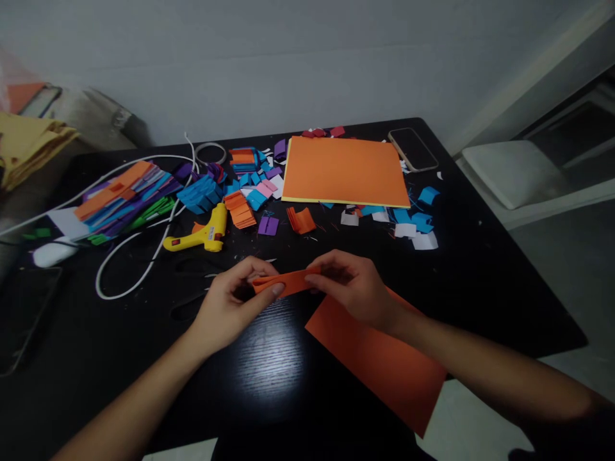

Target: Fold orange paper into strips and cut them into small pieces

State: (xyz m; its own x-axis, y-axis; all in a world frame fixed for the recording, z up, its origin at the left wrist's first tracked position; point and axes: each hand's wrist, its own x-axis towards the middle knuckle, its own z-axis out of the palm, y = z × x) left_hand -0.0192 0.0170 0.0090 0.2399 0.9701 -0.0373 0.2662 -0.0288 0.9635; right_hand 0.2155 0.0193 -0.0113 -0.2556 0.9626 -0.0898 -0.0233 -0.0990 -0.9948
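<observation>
Black table; both hands grip folded orange paper.

Left hand, right hand pinching; fingers bent, forearms angled inward.

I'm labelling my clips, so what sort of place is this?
Probably a home craft table: folded orange paper strip in both hands, yellow glue gun, and small blue folded paper pieces.
</observation>
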